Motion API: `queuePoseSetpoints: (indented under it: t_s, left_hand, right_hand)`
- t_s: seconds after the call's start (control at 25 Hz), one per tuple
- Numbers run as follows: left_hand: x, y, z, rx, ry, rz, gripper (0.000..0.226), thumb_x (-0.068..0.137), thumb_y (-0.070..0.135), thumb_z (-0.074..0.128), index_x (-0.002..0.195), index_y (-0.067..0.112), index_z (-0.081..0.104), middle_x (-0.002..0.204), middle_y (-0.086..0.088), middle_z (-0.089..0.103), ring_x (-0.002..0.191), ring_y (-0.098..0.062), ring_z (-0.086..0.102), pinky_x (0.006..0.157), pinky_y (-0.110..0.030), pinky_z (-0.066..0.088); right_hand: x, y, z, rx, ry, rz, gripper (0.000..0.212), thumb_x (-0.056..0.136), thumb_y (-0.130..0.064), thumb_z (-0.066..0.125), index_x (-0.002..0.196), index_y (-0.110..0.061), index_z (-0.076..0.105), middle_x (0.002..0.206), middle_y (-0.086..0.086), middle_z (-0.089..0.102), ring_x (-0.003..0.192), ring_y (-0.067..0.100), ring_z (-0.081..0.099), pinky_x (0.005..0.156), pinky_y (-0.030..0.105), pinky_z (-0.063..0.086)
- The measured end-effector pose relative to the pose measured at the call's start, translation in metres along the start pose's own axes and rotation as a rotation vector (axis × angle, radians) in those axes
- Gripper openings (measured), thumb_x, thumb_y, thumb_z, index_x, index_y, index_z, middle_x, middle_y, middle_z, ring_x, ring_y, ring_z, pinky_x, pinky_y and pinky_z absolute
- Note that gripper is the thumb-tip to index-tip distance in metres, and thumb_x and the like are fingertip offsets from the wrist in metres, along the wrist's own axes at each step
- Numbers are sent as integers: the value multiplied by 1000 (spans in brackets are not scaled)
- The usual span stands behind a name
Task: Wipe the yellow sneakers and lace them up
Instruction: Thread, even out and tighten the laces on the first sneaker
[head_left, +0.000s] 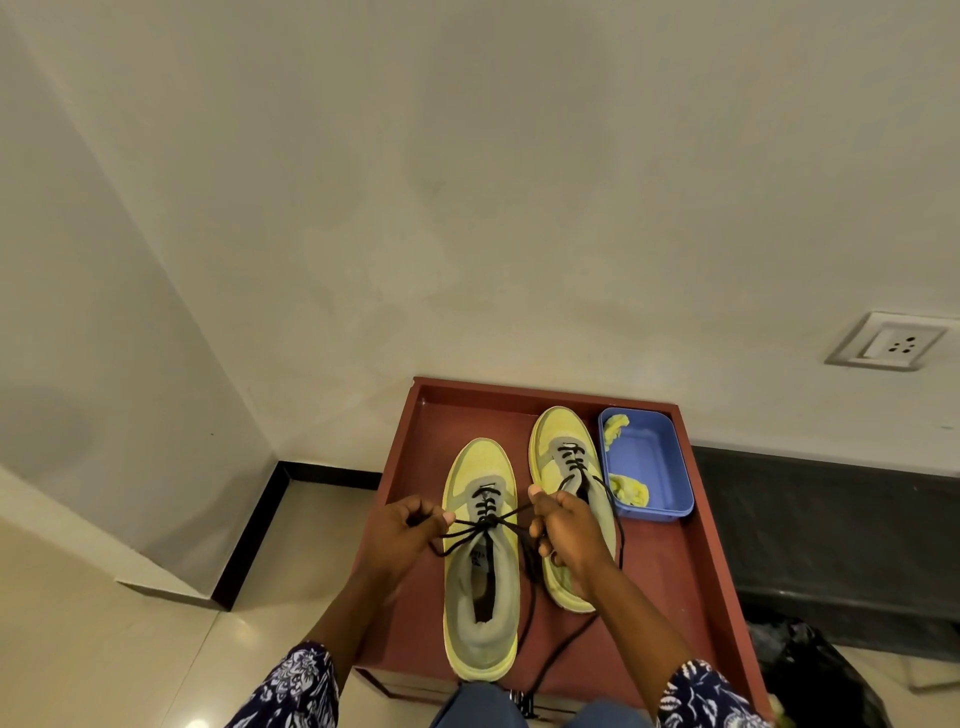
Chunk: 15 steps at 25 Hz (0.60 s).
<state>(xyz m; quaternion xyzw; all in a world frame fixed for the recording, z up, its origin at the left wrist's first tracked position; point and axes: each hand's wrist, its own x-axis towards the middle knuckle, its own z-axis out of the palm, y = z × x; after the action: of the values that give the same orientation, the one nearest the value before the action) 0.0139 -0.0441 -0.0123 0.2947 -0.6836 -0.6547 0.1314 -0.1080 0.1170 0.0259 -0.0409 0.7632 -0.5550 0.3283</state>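
So, sleeves: dark blue floral print cuffs (298, 686) at the bottom edge, both forearms reaching forward.
Left hand (400, 535): fingers curled, pinching one end of the black lace (480, 526) just left of the near shoe's tongue.
Right hand (563, 530): also curled tight round the other lace end, thumb up, sitting between the two shoes.
Near sneaker (480, 561): yellow mesh-looking upper, grey padded collar, lace pulled taut sideways between both fists and crossing over the eyelets.
Loose lace tail: trails down past the heel off the front edge.
Far sneaker (566, 467): same yellow and grey, laced partway, heel partly hidden behind the right hand.
Tray (691, 561): flat reddish-brown, raised rim, holds both shoes.
Blue tub (649, 462): rectangular plastic, just right of the far sneaker, crumpled yellow cloth (629, 490) inside.
Wall: plain, white socket (888, 340).
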Motion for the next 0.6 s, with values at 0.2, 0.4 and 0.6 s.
queuePoseSetpoints:
  t_s: [0.2, 0.4, 0.6]
  left_hand:
    - [3, 7, 7, -133, 72, -11, 13, 84, 12, 64, 79, 0, 59, 71, -17, 55, 64, -27, 51, 56, -32, 48]
    - [4, 12, 4, -84, 55, -15, 8, 84, 1, 63, 80, 8, 61, 72, -11, 53, 66, -23, 50, 67, -40, 52]
    - [1, 18, 3, 55, 58, 13, 9, 84, -2, 61, 86, 6, 64, 84, -15, 61, 72, -16, 59, 56, -12, 50]
  right_hand:
    - [0, 3, 6, -35, 38, -114, 43, 84, -31, 65, 55, -19, 36, 48, -7, 33, 47, 10, 28, 47, 25, 26]
    - [-4, -8, -3, 252, 5, 61, 28, 89, -23, 57, 65, -18, 43, 53, -3, 44, 36, 7, 30, 35, 17, 20]
    - [-14, -16, -6, 17, -55, 74, 29, 87, -23, 62, 62, -13, 49, 33, -9, 40, 25, 3, 31, 29, 12, 22]
